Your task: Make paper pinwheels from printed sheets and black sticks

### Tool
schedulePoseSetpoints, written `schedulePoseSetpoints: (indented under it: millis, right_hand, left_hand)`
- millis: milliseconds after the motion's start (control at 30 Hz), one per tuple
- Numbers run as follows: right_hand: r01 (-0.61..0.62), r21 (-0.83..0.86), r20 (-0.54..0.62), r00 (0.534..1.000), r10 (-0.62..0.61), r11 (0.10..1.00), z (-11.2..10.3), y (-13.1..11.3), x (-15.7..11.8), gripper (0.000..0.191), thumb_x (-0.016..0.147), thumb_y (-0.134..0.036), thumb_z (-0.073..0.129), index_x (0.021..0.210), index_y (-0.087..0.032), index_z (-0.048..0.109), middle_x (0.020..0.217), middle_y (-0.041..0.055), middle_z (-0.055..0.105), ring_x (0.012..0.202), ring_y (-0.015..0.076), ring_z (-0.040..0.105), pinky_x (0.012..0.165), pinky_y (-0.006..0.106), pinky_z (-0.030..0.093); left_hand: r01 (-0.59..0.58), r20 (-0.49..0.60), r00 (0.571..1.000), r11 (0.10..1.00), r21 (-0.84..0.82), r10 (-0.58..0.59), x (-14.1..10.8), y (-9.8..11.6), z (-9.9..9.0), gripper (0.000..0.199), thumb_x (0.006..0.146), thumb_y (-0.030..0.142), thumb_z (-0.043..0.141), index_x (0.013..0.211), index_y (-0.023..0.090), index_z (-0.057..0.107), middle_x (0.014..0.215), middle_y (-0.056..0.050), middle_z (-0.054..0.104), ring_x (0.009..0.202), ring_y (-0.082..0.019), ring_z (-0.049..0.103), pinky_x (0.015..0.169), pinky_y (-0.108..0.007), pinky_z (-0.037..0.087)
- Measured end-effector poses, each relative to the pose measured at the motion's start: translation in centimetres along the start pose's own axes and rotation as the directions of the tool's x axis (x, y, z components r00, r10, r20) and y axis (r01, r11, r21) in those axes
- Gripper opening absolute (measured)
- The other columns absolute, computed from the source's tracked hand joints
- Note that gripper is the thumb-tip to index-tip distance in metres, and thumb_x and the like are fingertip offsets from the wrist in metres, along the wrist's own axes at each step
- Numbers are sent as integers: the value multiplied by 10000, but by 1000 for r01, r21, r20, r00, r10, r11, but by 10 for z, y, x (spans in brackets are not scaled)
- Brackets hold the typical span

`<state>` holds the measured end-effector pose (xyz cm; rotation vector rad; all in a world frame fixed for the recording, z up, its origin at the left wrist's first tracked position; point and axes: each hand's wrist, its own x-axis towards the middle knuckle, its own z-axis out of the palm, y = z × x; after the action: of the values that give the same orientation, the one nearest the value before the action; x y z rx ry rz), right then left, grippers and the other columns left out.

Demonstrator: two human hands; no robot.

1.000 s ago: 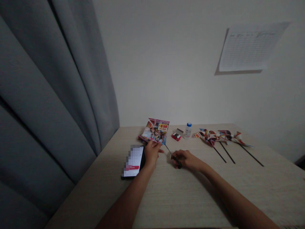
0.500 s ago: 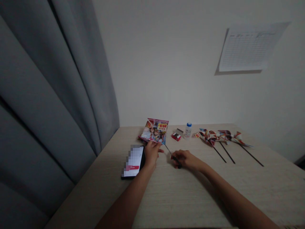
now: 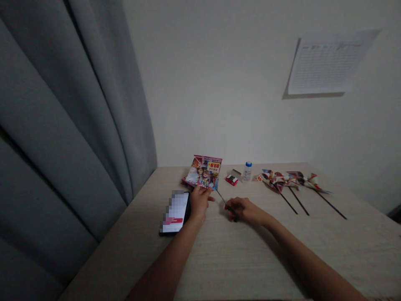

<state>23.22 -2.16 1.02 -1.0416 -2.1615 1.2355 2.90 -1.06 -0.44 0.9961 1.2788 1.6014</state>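
My left hand (image 3: 200, 200) grips the near edge of a colourful printed paper square (image 3: 203, 172), thumb and fingers closed on it. The paper is tilted up above the table and bears a yellow price patch. In my right hand (image 3: 242, 208) is a pair of scissors (image 3: 232, 211), fingers wrapped round the dark handles. Their thin blades point up and left, and the tips meet the paper's near right corner. A lit phone (image 3: 174, 213) lies just left of my left wrist. Beneath the paper, more printed sheets (image 3: 184, 182) peek out.
Behind the scissors stand a small open red box (image 3: 232, 179) and a clear bottle with a blue cap (image 3: 247, 172). Several paper pinwheels (image 3: 278, 179) on dark sticks lie at the right of the wooden table (image 3: 219, 267). A grey curtain (image 3: 78, 125) hangs along the left side.
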Motion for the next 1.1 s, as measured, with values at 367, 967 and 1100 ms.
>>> schedulePoseSetpoints:
  millis: [367,967,1100]
  right_hand:
    - [-6,20,-16,1000,6,1000,2,6,0,232,797,-248,586,994,-159,672,719,17,707,675,146,626,664,255,447]
    - [31,94,4,999,-31,995,6,15,3,152,844,-248,548,918,-149,636,661,10,646,604,115,537,601,238,386]
    - [35,50,-27,999,-34,998,6,16,4,157,831,-239,557,921,-155,655,665,7,655,619,116,537,628,237,407]
  left_hand:
    - [10,-5,1000,1000,-2,-10,-2,2,1,361,680,397,754,901,155,603,901,-85,750,436,-94,608,342,-166,214]
    - [10,-26,1000,999,-36,-11,-2,3,2,400,638,418,771,888,153,606,885,-80,749,415,-76,562,344,-174,225]
    - [7,-25,1000,999,-43,-8,-1,4,2,407,642,424,777,898,153,614,877,-71,746,399,-64,530,341,-175,219]
